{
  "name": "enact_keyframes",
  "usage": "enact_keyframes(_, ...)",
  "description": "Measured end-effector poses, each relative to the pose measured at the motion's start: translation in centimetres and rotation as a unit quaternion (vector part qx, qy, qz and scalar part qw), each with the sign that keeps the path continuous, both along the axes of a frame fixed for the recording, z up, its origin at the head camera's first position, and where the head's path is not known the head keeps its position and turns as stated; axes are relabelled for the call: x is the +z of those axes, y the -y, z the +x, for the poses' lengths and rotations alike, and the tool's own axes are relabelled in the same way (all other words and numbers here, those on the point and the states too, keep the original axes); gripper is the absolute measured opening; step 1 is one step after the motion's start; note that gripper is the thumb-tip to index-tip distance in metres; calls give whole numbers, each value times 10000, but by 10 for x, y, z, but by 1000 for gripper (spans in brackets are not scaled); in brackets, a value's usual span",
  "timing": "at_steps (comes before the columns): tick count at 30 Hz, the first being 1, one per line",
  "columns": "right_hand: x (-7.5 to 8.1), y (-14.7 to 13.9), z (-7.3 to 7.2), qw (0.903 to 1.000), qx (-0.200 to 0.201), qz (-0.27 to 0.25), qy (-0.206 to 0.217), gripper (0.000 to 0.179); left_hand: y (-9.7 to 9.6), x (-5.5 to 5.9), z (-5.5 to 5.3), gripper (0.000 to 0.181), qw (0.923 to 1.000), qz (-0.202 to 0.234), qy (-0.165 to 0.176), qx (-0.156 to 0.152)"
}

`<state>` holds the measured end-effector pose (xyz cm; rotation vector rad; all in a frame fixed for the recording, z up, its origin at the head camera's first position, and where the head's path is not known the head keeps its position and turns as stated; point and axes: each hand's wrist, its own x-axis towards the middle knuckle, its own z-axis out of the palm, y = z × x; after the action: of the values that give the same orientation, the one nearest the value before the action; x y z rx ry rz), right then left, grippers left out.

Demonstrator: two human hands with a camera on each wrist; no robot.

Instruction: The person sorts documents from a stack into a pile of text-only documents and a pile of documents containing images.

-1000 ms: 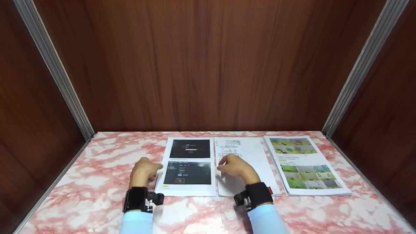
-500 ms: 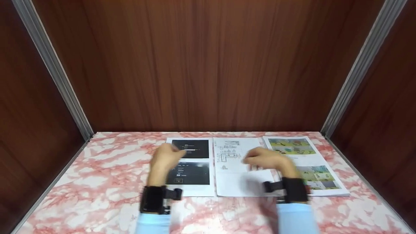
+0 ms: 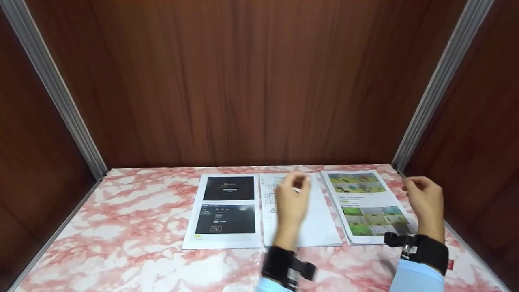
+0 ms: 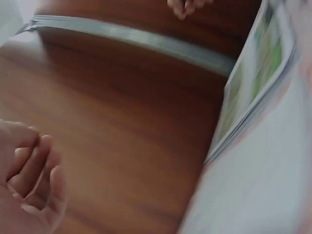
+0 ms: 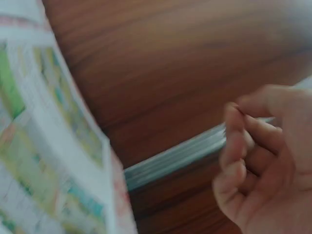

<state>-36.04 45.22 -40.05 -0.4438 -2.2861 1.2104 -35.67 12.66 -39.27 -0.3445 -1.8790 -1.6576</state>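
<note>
Three stacks of printed paper lie side by side. My left hand (image 3: 292, 196) is in the air over the middle stack (image 3: 320, 223), which bears line diagrams and is partly covered by the hand. Its fingers (image 4: 35, 168) are loosely curled with nothing in them. Beside the right edge of the right stack (image 3: 352, 198), printed with colour pictures, hangs my right hand (image 3: 427, 202). In the right wrist view its thumb and index finger (image 5: 235, 119) come close together, and no object shows between them. On the left lies a stack with two dark screenshots (image 3: 225, 218).
The papers lie on a pink and white marbled table (image 3: 134, 227). A brown wood-grain panel (image 3: 243, 81) stands behind it. Side panels meet it at grey metal posts (image 3: 440, 81). Black camera straps (image 3: 425, 253) circle both wrists.
Both hands have moved right: the left from the left stack to over the middle one, the right from the middle stack to the right stack's far edge. The three stacks stay in place.
</note>
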Motion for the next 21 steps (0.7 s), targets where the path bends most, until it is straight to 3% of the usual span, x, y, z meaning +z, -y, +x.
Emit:
enact_keyframes(4,-15,-8,-1,9989,-454,-5,110,34,-44,-21,10,11,9980,312,362,-407)
enact_keyframes(8,-25,-10,-2,9977,-501,335,313,34,-73,-42,17,16,9906,22,959,-977)
enact_keyframes(12,-32,-11,-2,9965,-343,543,531,35,-84,-57,19,17,9807,-444,1463,-1219)
enact_keyframes(17,-44,-13,-2,9939,-99,593,925,37,-91,-65,18,26,9639,-876,1979,-1549)
enact_keyframes(21,-50,-14,0,9853,17,489,1639,50,-98,-70,20,38,9485,-1298,2291,-1764)
